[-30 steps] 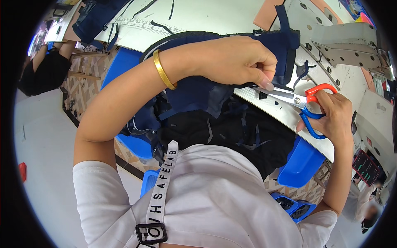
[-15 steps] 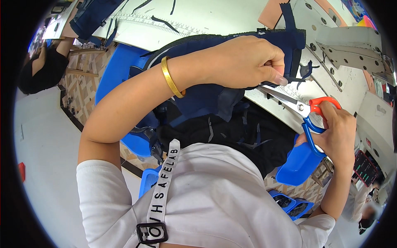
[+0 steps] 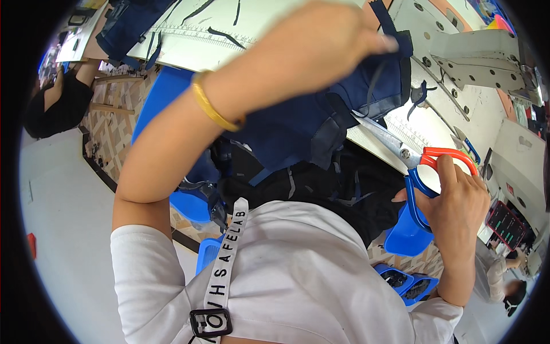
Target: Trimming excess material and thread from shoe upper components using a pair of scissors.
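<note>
My right hand (image 3: 455, 200) grips a pair of scissors (image 3: 395, 148) with one red and one blue handle loop. Their blades point up and left, and the tips touch or lie just at the edge of a navy cloth piece (image 3: 286, 129) that hangs over the table's near edge. Blurred by motion, my left hand (image 3: 321, 43) is above the cloth's far right part, thumb stretched toward a dark strip (image 3: 387, 20) there. Its other fingers look curled and are mostly hidden; what they hold cannot be made out. A thin dark strip (image 3: 375, 80) curves below the thumb.
A white table (image 3: 189, 43) with ruler markings carries dark scraps (image 3: 226, 38). A white machine arm (image 3: 475, 57) stands at the right. Blue bins (image 3: 409, 232) are below the table. Black cloth (image 3: 321, 183) with scraps covers my lap. Another person (image 3: 60, 103) sits at far left.
My left hand has moved up and away, over the cloth's far right part. The scissors have shifted slightly left, tips now at the cloth. The cloth's right edge has moved left.
</note>
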A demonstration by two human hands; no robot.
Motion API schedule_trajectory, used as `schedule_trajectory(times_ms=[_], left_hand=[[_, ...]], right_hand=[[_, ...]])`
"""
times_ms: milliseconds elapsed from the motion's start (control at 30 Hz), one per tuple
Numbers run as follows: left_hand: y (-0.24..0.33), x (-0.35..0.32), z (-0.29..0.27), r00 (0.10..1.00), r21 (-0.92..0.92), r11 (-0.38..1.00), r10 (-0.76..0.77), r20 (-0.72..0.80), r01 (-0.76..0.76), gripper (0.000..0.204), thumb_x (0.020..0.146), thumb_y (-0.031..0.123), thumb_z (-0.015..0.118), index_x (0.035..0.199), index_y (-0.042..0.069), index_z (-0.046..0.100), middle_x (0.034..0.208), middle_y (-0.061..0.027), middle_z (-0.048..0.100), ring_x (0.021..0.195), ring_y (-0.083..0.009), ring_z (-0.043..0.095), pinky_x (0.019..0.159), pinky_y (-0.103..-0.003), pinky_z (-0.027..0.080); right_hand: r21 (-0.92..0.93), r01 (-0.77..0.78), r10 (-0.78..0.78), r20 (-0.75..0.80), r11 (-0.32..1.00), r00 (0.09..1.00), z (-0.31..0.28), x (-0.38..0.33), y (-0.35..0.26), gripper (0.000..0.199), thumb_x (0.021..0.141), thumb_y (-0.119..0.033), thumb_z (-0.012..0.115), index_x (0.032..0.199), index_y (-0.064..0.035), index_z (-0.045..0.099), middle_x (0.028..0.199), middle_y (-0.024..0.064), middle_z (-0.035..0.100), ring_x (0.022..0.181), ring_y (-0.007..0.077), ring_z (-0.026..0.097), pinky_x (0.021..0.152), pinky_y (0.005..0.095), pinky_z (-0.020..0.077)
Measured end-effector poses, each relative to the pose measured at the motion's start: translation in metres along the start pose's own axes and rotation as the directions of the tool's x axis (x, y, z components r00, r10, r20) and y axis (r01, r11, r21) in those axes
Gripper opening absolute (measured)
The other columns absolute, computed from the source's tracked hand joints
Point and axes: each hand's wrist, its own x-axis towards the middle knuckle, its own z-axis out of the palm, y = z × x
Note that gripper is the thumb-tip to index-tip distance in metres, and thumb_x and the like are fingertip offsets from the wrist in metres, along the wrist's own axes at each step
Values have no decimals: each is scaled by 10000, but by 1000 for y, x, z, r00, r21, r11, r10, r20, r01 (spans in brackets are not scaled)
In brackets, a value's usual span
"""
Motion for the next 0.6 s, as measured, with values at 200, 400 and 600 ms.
schedule_trajectory(times_ms=[200, 400, 600], left_hand=[[-12, -2, -27, 790, -420, 719, -295, 537, 554, 328, 773, 273, 778, 874, -22, 676, 736, -33, 653, 625, -70, 577, 542, -193, 425], [7, -28, -27, 795, -724, 332, -309, 522, 605, 244, 872, 174, 664, 978, -46, 657, 912, -76, 692, 792, -104, 655, 718, -212, 523], [18, -43, -33, 813, -808, 188, -316, 489, 559, 239, 895, 168, 624, 989, -49, 651, 920, -78, 689, 775, -106, 652, 691, -226, 530]], right_hand=[[43, -76, 81, -149, 996, 985, 9, -7, 9, 631, 520, -563, 814, 763, -62, 517, 542, 42, 482, 461, 232, 489, 502, 316, 373], [130, -10, 38, -214, 991, 976, 19, -13, 19, 672, 438, -487, 874, 834, -50, 551, 601, 50, 495, 535, 241, 501, 531, 333, 392], [98, -20, 44, -244, 995, 969, 12, -13, 17, 724, 430, -531, 868, 827, -34, 522, 734, 75, 535, 646, 267, 524, 590, 350, 405]])
